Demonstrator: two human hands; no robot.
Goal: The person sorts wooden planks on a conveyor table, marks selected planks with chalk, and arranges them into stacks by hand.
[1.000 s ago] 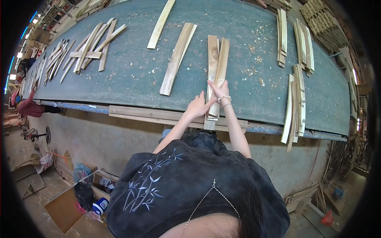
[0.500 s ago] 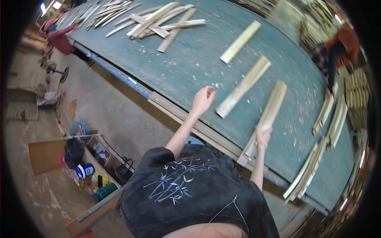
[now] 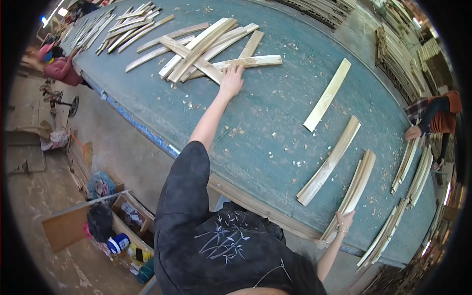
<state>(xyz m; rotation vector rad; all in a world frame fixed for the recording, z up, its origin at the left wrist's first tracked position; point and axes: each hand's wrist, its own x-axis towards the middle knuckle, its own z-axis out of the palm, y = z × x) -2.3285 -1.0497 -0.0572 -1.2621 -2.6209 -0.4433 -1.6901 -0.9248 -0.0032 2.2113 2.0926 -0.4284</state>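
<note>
My left hand [image 3: 231, 80] reaches out over the green table [image 3: 265, 108], its fingers spread on the ends of wooden strips at the near side of a crossed pile [image 3: 196, 51]. Down at the table's near edge, my right hand [image 3: 345, 220], with a bracelet at the wrist, is closed around the lower end of a stack of strips [image 3: 361, 177]. Beside that stack lies another pair of strips [image 3: 330, 164], and farther off a single pale strip [image 3: 328, 93].
More strip bundles [image 3: 418, 177] lie at the right, by a co-worker [image 3: 440, 115] whose hand touches them. Another co-worker [image 3: 64, 69] stands at the far left. Thin strips [image 3: 93, 29] cover the table's far left. Below left is an open box of items [image 3: 123, 216].
The view has turned left. My left hand has moved from beside the stack to the crossed pile. My right hand still holds the stack's near end. The co-worker at the right has come into view.
</note>
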